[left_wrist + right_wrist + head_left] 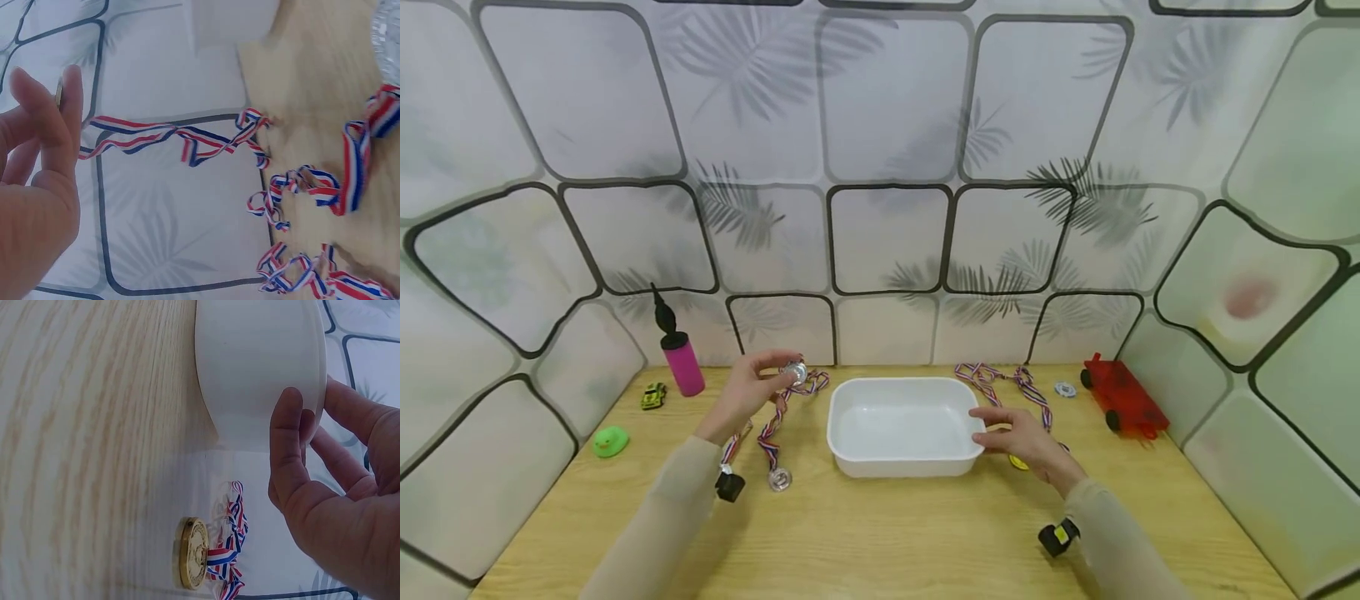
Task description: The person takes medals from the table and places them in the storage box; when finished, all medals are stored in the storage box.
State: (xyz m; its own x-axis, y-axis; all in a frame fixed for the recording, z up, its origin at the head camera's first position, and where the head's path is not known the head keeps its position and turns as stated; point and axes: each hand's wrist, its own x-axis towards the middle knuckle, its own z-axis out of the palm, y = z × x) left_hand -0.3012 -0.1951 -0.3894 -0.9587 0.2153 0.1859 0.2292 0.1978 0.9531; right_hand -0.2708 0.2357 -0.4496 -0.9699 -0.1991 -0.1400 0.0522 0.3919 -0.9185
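Note:
My left hand (747, 396) pinches a silver medal (794, 372) between thumb and fingers, raised near the back wall. In the left wrist view the medal (60, 94) shows edge-on, and its red, white and blue ribbon (169, 130) trails from it. Below that hand, another silver medal (780, 479) lies on the table with its ribbon (769, 437) running back. My right hand (1026, 437) holds the right rim of a white rectangular basin (904, 468), thumb outside the wall. Beside that hand, a gold medal (195, 553) with a striped ribbon (234, 531) is partly hidden in the head view.
At left are a pink hand pump (683, 367), a small yellow-green toy car (653, 396) and a green rubber duck (610, 441). More ribbons (981, 377), a small round disc (1064, 389) and a red toy vehicle (1123, 396) lie at right. Patterned walls enclose the table.

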